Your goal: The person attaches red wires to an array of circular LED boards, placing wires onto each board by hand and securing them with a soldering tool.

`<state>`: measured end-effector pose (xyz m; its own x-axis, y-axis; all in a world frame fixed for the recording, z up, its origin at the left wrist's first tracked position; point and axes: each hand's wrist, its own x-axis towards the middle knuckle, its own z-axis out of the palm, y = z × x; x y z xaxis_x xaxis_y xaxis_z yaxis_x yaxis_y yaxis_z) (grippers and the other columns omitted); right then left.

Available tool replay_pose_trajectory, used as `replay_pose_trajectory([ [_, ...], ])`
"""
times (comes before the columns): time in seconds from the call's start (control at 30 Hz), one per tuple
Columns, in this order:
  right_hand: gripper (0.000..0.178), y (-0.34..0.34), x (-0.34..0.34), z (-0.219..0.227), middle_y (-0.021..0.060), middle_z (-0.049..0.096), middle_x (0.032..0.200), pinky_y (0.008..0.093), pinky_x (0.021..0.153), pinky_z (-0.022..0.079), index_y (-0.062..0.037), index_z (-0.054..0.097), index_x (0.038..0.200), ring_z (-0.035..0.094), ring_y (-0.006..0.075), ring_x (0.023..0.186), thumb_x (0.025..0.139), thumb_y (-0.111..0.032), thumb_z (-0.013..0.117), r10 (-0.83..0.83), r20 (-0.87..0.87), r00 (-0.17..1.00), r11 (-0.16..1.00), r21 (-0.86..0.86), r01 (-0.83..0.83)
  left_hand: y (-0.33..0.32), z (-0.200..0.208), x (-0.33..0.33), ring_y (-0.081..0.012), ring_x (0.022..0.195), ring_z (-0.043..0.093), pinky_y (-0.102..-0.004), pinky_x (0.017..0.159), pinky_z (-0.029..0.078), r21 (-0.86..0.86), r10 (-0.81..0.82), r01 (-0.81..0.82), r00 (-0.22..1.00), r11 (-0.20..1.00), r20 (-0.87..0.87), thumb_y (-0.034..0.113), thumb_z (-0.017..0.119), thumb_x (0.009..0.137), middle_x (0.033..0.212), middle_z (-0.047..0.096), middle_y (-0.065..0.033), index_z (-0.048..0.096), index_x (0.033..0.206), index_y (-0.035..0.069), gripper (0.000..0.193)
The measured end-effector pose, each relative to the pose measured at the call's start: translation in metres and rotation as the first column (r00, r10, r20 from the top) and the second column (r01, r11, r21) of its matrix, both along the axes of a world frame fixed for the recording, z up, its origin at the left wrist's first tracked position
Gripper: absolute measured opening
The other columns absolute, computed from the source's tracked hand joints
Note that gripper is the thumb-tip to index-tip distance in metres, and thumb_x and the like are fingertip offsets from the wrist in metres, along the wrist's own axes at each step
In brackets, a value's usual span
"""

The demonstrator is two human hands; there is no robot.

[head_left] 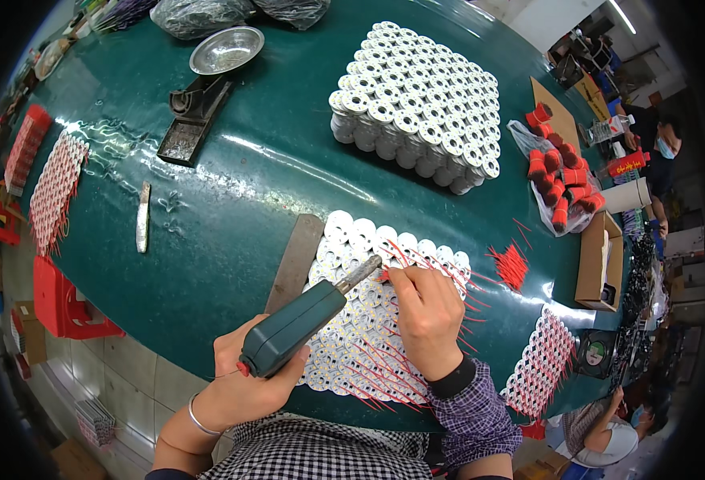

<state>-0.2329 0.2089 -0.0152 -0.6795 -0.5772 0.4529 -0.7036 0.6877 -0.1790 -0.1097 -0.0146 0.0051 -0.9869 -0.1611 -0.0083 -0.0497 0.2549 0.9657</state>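
My left hand (244, 384) grips a dark green soldering tool (292, 326), its metal tip pointing up and right over a flat block of white wire spools (352, 240) with red wires. My right hand (428, 316) rests on that block and pinches a thin red wire (384, 276) right beside the tool's tip. The spools lie close-packed on the green table (240, 216), some hidden under my right hand.
A tall stack of white spools (416, 104) stands further back. A metal bar (295, 260) lies left of the block, a metal dish (226, 50) and black stand beyond. Red spools in a bag (556, 180), loose red wires (512, 264), a cardboard box (596, 260) and other people sit right.
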Motion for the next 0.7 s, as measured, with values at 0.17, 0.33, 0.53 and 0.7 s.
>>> replay_pose_trajectory([
  [0.17,0.023,0.0006,-0.0005,0.0018,0.0087,0.065,0.095,0.0375,0.075,0.050,-0.0014,0.068,0.103,0.063,0.0249,0.084,0.080,-0.003,0.070,0.012,0.017,1.000,1.000,-0.002,-0.012,0.0002,0.0004,0.0005,-0.0092,0.067,0.062,-0.0247,0.060,0.049,0.025,0.005,-0.006,1.000,1.000,0.008,0.003,0.079,0.084,0.085,0.069,-0.0069,0.071,0.103,-0.002,0.021],
  [0.33,0.023,0.0009,-0.0006,0.0021,0.0089,0.065,0.095,0.0374,0.074,0.050,-0.0015,0.068,0.103,0.062,0.0250,0.084,0.080,-0.003,0.070,0.017,0.027,0.999,1.000,-0.013,-0.017,0.0006,0.0012,-0.0002,-0.0097,0.068,0.063,-0.0250,0.060,0.050,0.028,0.009,-0.010,1.000,1.000,0.011,0.003,0.079,0.084,0.085,0.069,-0.0069,0.071,0.102,-0.002,0.020],
  [0.53,0.024,0.0015,-0.0011,0.0008,0.0093,0.064,0.096,0.0373,0.074,0.050,-0.0011,0.068,0.103,0.062,0.0251,0.084,0.080,-0.002,0.069,0.018,0.031,0.999,1.000,-0.006,-0.017,0.0010,0.0028,-0.0018,-0.0098,0.067,0.063,-0.0253,0.060,0.050,-0.006,-0.013,0.013,1.000,1.000,-0.008,0.004,0.079,0.084,0.084,0.069,-0.0068,0.071,0.102,-0.002,0.020],
  [0.7,0.025,0.0001,-0.0004,0.0027,0.0103,0.063,0.097,0.0375,0.075,0.051,0.0002,0.067,0.104,0.063,0.0252,0.085,0.080,-0.001,0.069,0.015,0.027,1.000,1.000,0.025,-0.016,0.0008,0.0013,-0.0005,-0.0100,0.068,0.063,-0.0252,0.060,0.050,0.034,0.015,-0.016,0.999,0.999,0.029,0.004,0.079,0.084,0.085,0.069,-0.0068,0.071,0.101,-0.002,0.019],
])
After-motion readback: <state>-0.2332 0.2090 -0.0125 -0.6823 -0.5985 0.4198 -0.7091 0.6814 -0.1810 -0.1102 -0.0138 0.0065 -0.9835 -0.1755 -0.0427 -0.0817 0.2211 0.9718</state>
